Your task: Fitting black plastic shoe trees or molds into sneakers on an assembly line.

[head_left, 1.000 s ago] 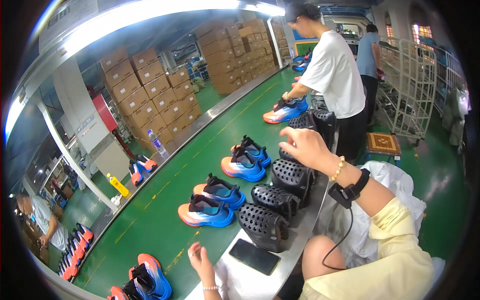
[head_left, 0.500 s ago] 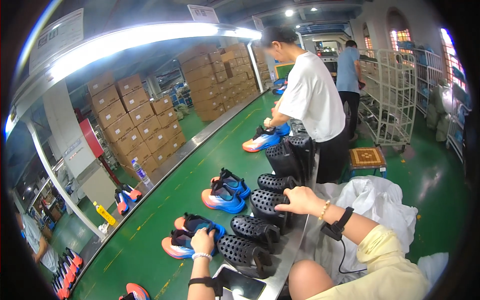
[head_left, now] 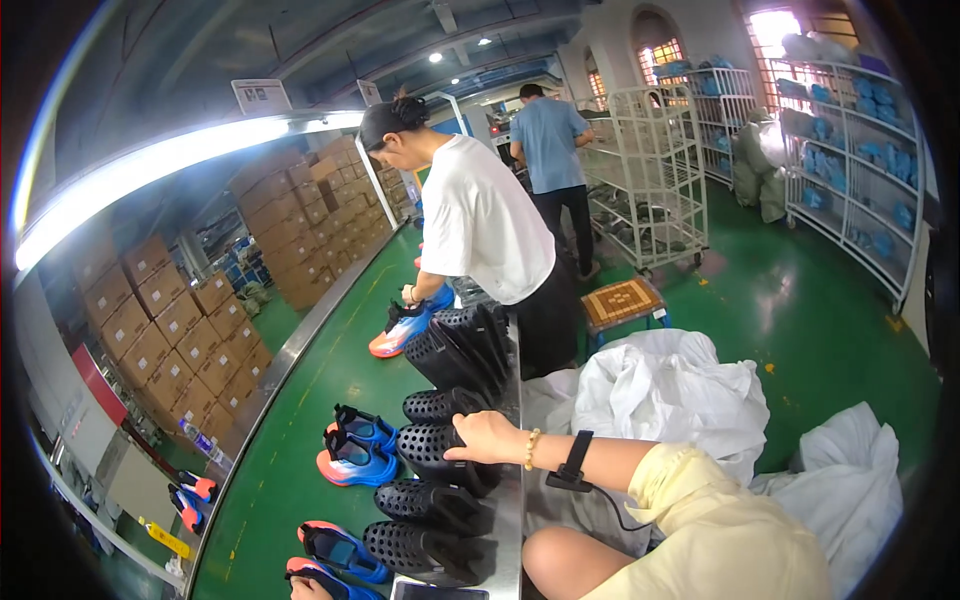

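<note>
Right grip: my right hand (head_left: 487, 437) lies flat on a black perforated clog (head_left: 440, 455), fingers curled over its top edge; it presses rather than lifts.
Left grip: only my left fingertips (head_left: 300, 590) show at the lower edge, touching a blue shoe (head_left: 322, 582); I cannot tell how far the grip is open.
Clogs: black ones lie in a row along the desk (head_left: 505, 540) edge, one (head_left: 432, 404) above my hand, two (head_left: 430, 502) (head_left: 420, 548) below; a stack (head_left: 460, 345) stands further up.
Shoes: a blue, orange-soled pair (head_left: 355, 450) sits on the green belt (head_left: 290, 480) just left of my clog.
Wrist: a black band (head_left: 572, 462) and a bead bracelet (head_left: 531, 449).
Cartons: brown boxes (head_left: 170, 325) stacked in tall rows beyond the belt, left side.
Signs: two small white rectangular cards (head_left: 260, 95) stand above the long light bar (head_left: 150, 170), upper left.
Yellow label: a narrow yellow strip (head_left: 165, 540) at lower left.
Bags: white bags (head_left: 670, 390) heaped right of the desk.
Others: a person in white (head_left: 480, 225) bends over a shoe (head_left: 405, 325) up the belt; one in blue (head_left: 550, 150) stands by a wire cart (head_left: 650, 180).
</note>
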`<state>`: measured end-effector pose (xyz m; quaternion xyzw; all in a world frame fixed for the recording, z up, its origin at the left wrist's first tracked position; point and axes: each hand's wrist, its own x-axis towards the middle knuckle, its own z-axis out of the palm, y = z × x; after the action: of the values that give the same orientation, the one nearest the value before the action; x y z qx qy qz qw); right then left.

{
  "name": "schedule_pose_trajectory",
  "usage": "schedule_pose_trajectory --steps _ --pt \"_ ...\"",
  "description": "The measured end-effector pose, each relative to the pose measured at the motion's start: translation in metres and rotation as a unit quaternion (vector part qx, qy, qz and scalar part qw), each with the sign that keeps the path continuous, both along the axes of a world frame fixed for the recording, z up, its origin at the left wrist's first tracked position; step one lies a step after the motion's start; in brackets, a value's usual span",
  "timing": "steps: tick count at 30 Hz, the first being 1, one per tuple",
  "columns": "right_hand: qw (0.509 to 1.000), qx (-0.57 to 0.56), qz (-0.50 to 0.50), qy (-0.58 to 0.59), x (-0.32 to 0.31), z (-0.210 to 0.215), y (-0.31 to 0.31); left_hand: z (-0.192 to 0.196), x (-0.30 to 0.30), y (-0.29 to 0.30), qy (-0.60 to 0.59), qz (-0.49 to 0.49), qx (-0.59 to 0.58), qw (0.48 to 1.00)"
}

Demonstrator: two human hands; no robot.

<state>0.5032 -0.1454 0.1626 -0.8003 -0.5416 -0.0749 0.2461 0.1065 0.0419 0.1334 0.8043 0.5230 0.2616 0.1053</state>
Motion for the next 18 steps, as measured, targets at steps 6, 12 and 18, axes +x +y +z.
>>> schedule_pose_trajectory --steps 6,12,18 --pt "1.000 0.006 -0.015 -0.013 -0.001 -0.003 -0.001 -0.022 0.017 -0.005 -0.044 0.096 0.182 0.978" --pt "1.000 0.015 -0.013 -0.023 -0.007 0.012 -0.003 -0.016 0.006 -0.020 -0.042 0.075 0.159 0.984" --pt "0.997 0.059 0.030 -0.049 -0.062 0.103 -0.006 -0.050 -0.043 -0.073 -0.113 0.012 0.243 0.963"
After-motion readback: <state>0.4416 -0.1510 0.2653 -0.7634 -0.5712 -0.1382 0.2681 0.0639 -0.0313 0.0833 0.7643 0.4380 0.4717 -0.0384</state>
